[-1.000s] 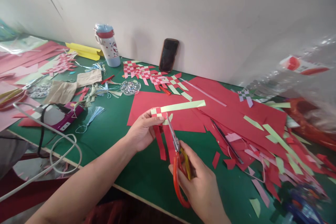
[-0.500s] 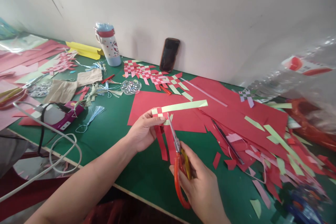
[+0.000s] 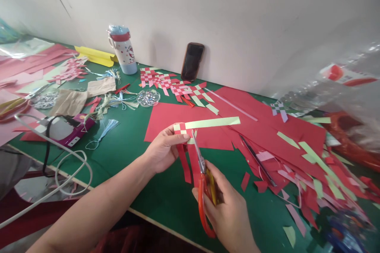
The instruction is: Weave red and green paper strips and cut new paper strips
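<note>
My left hand (image 3: 163,149) pinches a small woven paper piece (image 3: 181,128) of red and pale green strips, held above the green table (image 3: 130,146). A long pale green strip (image 3: 215,122) sticks out of it to the right, and red strips (image 3: 188,162) hang down from it. My right hand (image 3: 230,209) grips red-handled scissors (image 3: 203,182). Their blades point up, with the tips at the weave's lower right corner, beside a short green end.
Red paper sheets (image 3: 267,126) and loose strips cover the right of the table. Finished woven pieces (image 3: 169,83), a phone (image 3: 192,61) leaning on the wall and a water bottle (image 3: 123,49) stand at the back. A glue gun (image 3: 67,130) with white cable lies at the left.
The woven piece and my left hand have drifted slightly right and up. The scissors have followed, their tips staying at the weave's corner.
</note>
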A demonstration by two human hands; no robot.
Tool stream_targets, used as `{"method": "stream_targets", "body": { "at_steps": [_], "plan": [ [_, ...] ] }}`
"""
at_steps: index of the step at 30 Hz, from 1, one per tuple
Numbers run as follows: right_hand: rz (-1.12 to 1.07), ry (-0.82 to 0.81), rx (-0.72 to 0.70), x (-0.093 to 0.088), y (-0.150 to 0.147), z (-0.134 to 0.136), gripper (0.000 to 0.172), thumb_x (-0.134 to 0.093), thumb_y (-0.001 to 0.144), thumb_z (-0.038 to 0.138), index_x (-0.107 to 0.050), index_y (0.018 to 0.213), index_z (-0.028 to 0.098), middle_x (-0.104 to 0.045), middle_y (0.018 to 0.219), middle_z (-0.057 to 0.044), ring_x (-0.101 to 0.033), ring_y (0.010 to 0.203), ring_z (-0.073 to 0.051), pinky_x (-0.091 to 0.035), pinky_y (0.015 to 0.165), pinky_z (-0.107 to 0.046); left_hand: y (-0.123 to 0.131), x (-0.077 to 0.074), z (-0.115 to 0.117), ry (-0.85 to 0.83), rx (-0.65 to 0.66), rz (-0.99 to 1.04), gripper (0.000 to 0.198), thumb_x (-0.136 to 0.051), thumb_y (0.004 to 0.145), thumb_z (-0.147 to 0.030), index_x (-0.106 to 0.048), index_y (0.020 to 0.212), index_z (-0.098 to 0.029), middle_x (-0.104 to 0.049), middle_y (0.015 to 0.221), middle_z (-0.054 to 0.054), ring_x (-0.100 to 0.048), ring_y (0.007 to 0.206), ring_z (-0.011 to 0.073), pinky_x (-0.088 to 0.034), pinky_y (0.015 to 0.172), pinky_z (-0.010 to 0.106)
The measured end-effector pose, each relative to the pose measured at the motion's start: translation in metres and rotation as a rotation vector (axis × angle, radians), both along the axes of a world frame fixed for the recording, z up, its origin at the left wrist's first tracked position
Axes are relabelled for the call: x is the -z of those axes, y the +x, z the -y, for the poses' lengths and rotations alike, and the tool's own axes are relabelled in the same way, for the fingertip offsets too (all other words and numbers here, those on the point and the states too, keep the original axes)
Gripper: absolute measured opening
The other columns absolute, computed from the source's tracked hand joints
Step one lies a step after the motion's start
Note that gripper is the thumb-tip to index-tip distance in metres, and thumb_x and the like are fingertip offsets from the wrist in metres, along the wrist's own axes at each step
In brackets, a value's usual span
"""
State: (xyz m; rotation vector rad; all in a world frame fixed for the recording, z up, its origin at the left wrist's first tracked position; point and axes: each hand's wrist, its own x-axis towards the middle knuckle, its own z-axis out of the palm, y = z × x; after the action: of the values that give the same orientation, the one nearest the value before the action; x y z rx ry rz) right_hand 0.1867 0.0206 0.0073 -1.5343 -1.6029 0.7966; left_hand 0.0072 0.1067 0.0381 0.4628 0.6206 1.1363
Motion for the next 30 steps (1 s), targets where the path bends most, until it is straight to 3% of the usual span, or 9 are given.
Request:
{"method": "stream_targets", "body": {
  "at_steps": [8,15,23,30],
  "plan": [
    [0.069,0.047,-0.084,0.0019,0.0062,-0.0023,0.054,-0.065,0.083,0.048,-0.059,0.131,0.023,-0.074,0.110,-0.006,-0.074,0.084,-0.018,-0.061,0.070,-0.021,0.0001,-0.0006,0.0004,-0.011,0.026,0.018,0.017,-0.079,0.071,-0.015,-0.062,0.075,-0.015,-0.067,0.068,-0.001,-0.064,0.060,0.0119,-0.055,0.062,0.027],
    [0.206,0.089,-0.068,0.0031,0.0079,-0.0030,0.055,-0.065,0.082,0.050,-0.058,0.130,0.023,-0.075,0.104,-0.006,-0.074,0.080,-0.020,-0.062,0.073,-0.027,-0.0003,-0.0018,-0.0005,-0.022,-0.014,0.002,0.018,-0.079,0.071,-0.015,-0.064,0.080,-0.015,-0.069,0.073,0.000,-0.066,0.064,0.0126,-0.055,0.065,0.026],
    [0.172,0.094,-0.069,0.0036,0.0076,-0.0035,0.053,-0.065,0.083,0.049,-0.058,0.129,0.024,-0.074,0.106,-0.005,-0.074,0.081,-0.018,-0.062,0.066,-0.022,-0.0009,0.0016,-0.0002,-0.027,0.003,0.013,0.020,-0.081,0.070,-0.016,-0.061,0.076,-0.015,-0.068,0.071,0.000,-0.065,0.061,0.0124,-0.055,0.066,0.027],
    [0.145,0.080,-0.067,0.0040,0.0074,-0.0035,0.054,-0.066,0.083,0.048,-0.058,0.130,0.023,-0.074,0.108,-0.006,-0.074,0.082,-0.019,-0.062,0.069,-0.024,-0.0005,0.0008,-0.0004,-0.031,0.006,-0.001,0.020,-0.080,0.069,-0.016,-0.062,0.077,-0.015,-0.069,0.072,0.001,-0.067,0.063,0.0142,-0.055,0.067,0.029]
  ]
}}
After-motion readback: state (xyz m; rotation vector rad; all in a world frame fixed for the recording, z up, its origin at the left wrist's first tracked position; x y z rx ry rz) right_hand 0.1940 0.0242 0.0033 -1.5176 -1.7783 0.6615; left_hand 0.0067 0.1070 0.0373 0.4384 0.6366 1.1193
